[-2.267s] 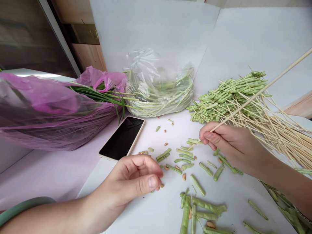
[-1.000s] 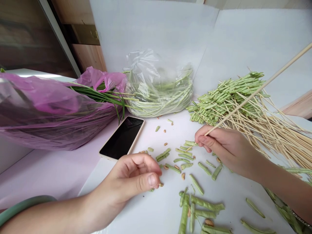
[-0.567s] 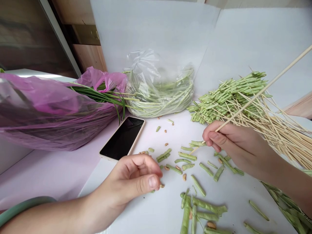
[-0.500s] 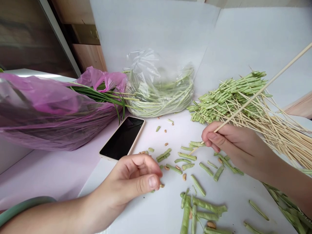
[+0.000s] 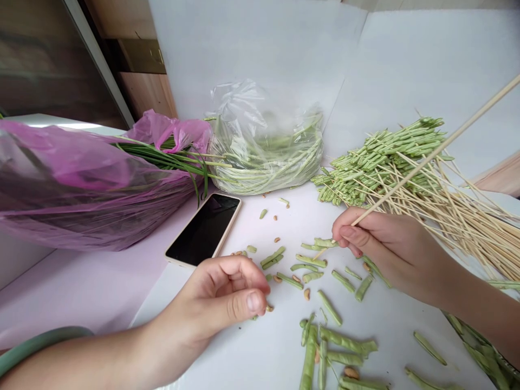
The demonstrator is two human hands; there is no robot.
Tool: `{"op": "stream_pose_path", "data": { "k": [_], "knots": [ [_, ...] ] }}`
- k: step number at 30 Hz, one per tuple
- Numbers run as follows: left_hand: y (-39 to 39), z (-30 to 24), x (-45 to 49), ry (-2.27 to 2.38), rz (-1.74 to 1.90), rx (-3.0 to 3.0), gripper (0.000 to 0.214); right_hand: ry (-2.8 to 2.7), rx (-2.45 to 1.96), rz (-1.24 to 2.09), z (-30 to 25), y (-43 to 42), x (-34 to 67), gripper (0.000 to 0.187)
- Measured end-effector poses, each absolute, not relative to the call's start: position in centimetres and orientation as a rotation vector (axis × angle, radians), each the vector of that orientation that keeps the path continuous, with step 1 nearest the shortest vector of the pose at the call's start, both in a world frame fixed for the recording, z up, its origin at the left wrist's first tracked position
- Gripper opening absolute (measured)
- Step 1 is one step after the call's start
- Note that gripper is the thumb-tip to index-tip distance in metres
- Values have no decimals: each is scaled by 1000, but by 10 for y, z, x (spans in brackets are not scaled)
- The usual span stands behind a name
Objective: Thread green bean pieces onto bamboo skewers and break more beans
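Observation:
My right hand [image 5: 382, 249] pinches a long bamboo skewer [image 5: 422, 165] that slants from the upper right down to the table. The skewer's tip lies at or just over a cut green bean piece [image 5: 311, 260]; whether it touches I cannot tell. To the left, my left hand [image 5: 225, 298] is loosely curled, thumb close to the index fingertip, and no object shows in it. Short bean pieces [image 5: 343, 281] and small brown bean seeds [image 5: 306, 294] lie scattered between and in front of my hands.
Behind my left hand lies a phone [image 5: 205, 227]. Farther back are a purple bag [image 5: 81, 184] of long green stalks, a clear bag [image 5: 264, 157] of long beans, and a pile of beans on skewers [image 5: 382, 157]. More beans [image 5: 483, 346] lie at the lower right.
My right hand has shifted very slightly left and down with the skewer. The left hand has stayed in place.

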State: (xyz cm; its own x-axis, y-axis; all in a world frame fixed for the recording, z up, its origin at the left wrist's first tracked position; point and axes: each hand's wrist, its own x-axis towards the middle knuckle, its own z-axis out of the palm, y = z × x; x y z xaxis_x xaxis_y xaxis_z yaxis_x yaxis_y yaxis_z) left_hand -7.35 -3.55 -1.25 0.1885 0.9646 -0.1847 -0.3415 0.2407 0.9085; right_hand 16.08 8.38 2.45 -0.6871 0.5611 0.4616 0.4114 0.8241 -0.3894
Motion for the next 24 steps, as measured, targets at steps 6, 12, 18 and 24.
{"op": "stream_pose_path", "data": {
  "k": [6, 12, 18, 24],
  "knots": [
    [-35, -12, -73, 932, 1095, 857, 40, -2442, -684, 274, 28, 83, 159, 27],
    [-36, -11, -73, 916, 1096, 851, 39, -2433, -672, 275, 27, 83, 160, 27],
    [-36, -12, -73, 910, 1097, 843, 38, -2424, -661, 303, 23, 87, 162, 28],
    [-36, -12, -73, 884, 1096, 801, 36, -2401, -693, 353, 23, 89, 167, 28]
  ]
}}
